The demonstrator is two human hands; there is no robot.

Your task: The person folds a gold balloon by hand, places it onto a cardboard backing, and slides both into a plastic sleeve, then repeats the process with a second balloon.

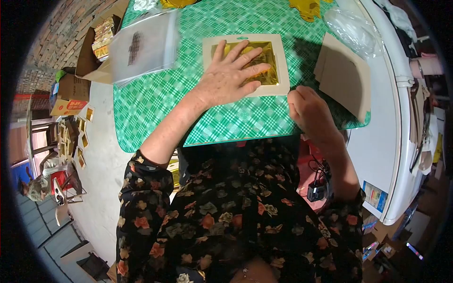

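Observation:
Flat and with fingers spread, my left hand (229, 78) presses on a gold foil piece (271, 79) lying on a beige cardboard card (284, 70). The card has a hanging slot at its top edge and rests on the green checked tablecloth (212, 125). My right hand (309, 111) is curled closed beside the card's lower right corner; whether anything is inside its fingers is hidden. To its right lies a stack of plain beige cards (347, 78), partly in shadow.
Clear plastic bags (146, 47) lie at the table's left edge. Gold foil pieces (306, 9) and a crumpled clear plastic bag (354, 33) are at the far right. Cardboard boxes (71, 94) stand left of the table; a white cabinet-like surface (382, 141) borders the right.

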